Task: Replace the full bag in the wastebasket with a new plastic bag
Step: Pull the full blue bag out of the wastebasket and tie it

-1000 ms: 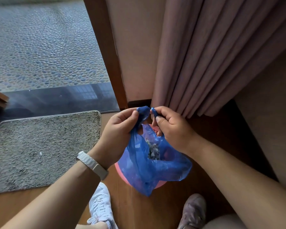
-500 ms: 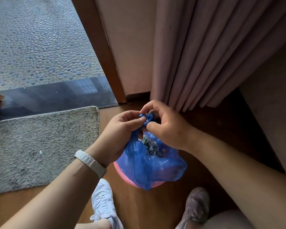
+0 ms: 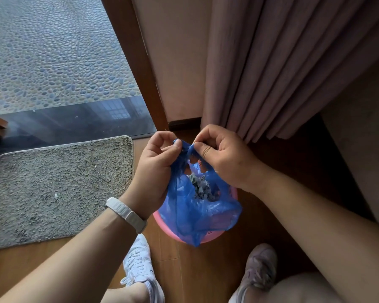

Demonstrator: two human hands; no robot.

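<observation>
Your left hand (image 3: 155, 162) and right hand (image 3: 223, 158) each pinch a gathered handle of the full blue bag (image 3: 197, 213), knuckles nearly touching, above the pink wastebasket (image 3: 162, 224).

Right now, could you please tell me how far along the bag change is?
Done: the top of the full blue bag is pulled up and gathered above the pink wastebasket. In hand: the left hand and right hand pinch its two handles together, apparently tying them; no finished knot shows. Left: lift the bag away and line the wastebasket; no new bag is in view.
</observation>
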